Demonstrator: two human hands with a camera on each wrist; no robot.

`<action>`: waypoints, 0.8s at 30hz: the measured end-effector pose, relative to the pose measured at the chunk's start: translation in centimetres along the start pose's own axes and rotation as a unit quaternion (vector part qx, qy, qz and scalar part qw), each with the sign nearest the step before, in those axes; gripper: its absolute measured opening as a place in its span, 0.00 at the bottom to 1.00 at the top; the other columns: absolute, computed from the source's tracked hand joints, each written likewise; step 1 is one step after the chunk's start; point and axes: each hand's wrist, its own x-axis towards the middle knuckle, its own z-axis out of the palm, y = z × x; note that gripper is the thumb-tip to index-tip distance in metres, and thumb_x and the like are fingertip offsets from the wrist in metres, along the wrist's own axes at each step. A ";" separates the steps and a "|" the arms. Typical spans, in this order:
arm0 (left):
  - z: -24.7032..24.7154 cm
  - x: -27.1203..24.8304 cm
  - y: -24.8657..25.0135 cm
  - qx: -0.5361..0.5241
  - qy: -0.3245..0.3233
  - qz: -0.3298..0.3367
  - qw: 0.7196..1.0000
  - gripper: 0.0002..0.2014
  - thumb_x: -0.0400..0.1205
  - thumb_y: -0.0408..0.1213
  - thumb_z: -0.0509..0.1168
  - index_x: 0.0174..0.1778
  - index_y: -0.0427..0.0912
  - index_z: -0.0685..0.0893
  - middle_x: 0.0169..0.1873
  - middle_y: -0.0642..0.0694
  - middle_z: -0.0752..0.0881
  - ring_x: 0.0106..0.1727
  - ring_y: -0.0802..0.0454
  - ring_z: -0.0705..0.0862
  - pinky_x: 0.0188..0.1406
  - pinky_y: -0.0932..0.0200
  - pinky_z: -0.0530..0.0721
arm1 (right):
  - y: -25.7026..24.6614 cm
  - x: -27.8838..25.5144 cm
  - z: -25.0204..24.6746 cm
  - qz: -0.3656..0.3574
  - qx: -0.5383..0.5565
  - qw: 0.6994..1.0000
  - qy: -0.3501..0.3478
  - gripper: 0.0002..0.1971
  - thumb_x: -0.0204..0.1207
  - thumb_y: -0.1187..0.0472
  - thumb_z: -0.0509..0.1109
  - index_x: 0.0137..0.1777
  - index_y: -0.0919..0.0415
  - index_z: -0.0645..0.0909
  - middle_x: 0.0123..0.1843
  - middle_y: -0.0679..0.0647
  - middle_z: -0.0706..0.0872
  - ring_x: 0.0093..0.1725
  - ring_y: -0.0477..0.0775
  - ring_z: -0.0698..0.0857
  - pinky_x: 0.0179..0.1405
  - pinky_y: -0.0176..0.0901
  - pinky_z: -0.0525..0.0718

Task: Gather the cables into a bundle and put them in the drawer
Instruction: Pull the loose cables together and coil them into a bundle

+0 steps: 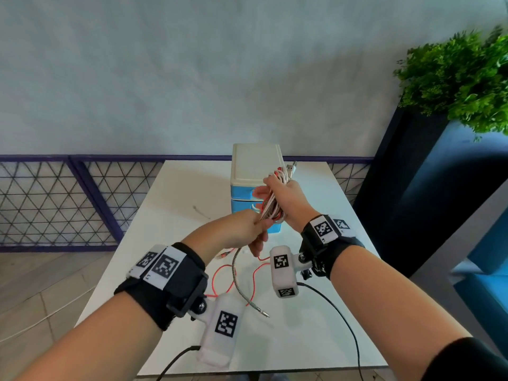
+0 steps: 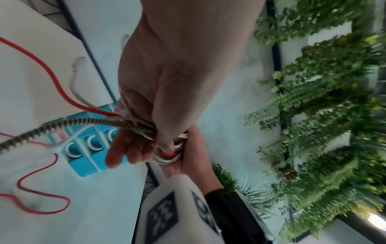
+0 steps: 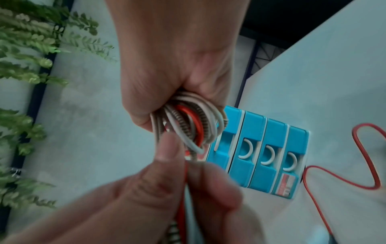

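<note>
My right hand grips a coil of cables made of red, white and braided strands, held up in front of the small drawer unit. In the right wrist view the coil sits in that fist. Just below it, my left hand pinches the loose strands between thumb and forefinger. A braided tail and a red tail hang down onto the white table. The blue drawer fronts that show stand flush.
A short pale cable lies alone on the table, left of the drawer unit. Black wrist-camera leads run off the near edge. A leafy plant on a dark stand fills the right side, and a mesh fence runs along the wall.
</note>
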 end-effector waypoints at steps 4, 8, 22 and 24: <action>0.3 -0.2 -1.4 0.012 -0.031 0.031 0.999 0.19 0.87 0.48 0.49 0.39 0.44 0.79 0.32 0.52 0.85 0.32 0.63 0.83 0.38 0.63 0.76 | 0.1 -0.8 0.1 0.009 0.123 0.992 -0.004 0.07 0.81 0.62 0.65 0.43 0.63 0.75 0.40 0.64 0.90 0.41 0.62 0.90 0.46 0.60 0.86; 1.2 -0.6 -2.2 -0.100 -0.045 0.053 0.993 0.19 0.85 0.50 0.55 0.35 0.43 0.81 0.28 0.54 0.86 0.31 0.62 0.84 0.41 0.65 0.79 | 0.2 -1.1 -0.3 0.034 0.177 0.984 0.002 0.14 0.82 0.62 0.66 0.33 0.60 0.74 0.21 0.52 0.78 0.20 0.50 0.78 0.26 0.43 0.81; -0.2 -1.2 -5.6 -0.211 -0.117 0.018 0.970 0.29 0.75 0.64 0.52 0.42 0.40 0.81 0.23 0.51 0.72 0.28 0.54 0.75 0.33 0.62 0.76 | -0.6 -0.8 -2.5 0.031 0.199 0.979 -0.036 0.12 0.82 0.63 0.66 0.37 0.57 0.70 0.20 0.48 0.66 0.16 0.45 0.68 0.17 0.38 0.76; -0.8 -1.3 -6.7 -0.248 -0.143 0.017 0.958 0.30 0.77 0.64 0.52 0.54 0.40 0.81 0.29 0.52 0.74 0.33 0.57 0.77 0.32 0.64 0.73 | -0.6 -0.7 -3.2 0.028 0.195 0.980 -0.034 0.12 0.82 0.63 0.66 0.36 0.57 0.70 0.20 0.49 0.67 0.16 0.45 0.68 0.18 0.38 0.76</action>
